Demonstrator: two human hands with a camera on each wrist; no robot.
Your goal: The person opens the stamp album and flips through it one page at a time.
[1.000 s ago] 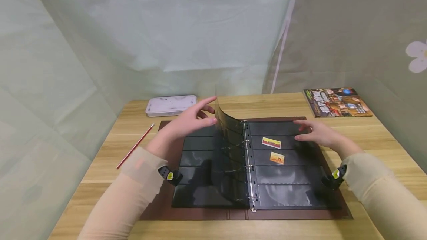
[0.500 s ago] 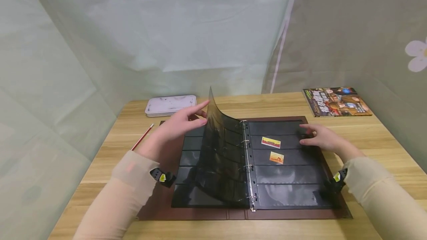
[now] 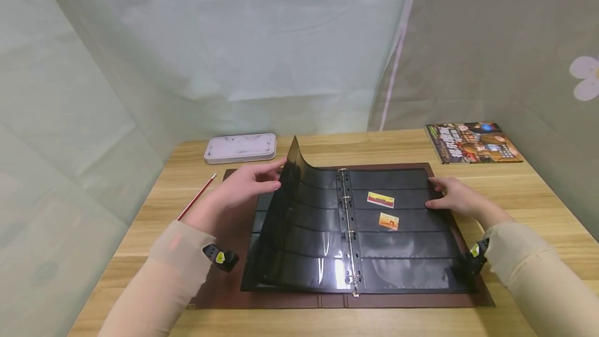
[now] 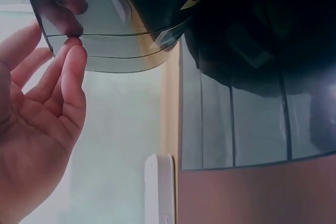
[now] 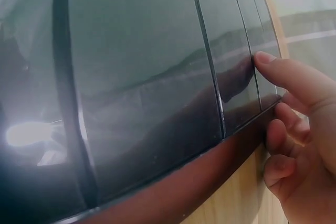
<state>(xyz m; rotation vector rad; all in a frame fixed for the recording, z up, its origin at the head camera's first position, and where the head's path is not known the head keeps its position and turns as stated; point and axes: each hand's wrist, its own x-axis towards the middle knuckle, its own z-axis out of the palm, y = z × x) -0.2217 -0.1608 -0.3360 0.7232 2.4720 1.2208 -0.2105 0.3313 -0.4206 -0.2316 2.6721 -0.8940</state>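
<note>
A ring-bound stamp album lies spread out, its brown cover (image 3: 281, 300) under black pocket pages. One dark translucent page (image 3: 304, 222) curves up from the rings, its far corner raised. My left hand (image 3: 245, 186) is at that page's outer edge, fingers fairly straight; in the left wrist view the thumb (image 4: 75, 72) touches the page. My right hand (image 3: 454, 196) rests at the outer edge of the right page (image 3: 402, 246), thumb (image 5: 273, 64) on its surface and other fingers bent by the edge. Two small stamps, one yellow-and-red (image 3: 381, 199) and one orange (image 3: 389, 221), show on the right page.
A pale tin case (image 3: 241, 147) stands at the back left of the wooden table (image 3: 154, 217). A red pencil (image 3: 198, 196) lies left of the album, partly behind my left arm. An illustrated book (image 3: 472, 143) lies at the back right. Cloth (image 3: 281, 56) hangs behind the table.
My left hand has moved left and down, and the raised page has swung left and lowered with it. My right hand has shifted slightly right, to the right page's outer edge.
</note>
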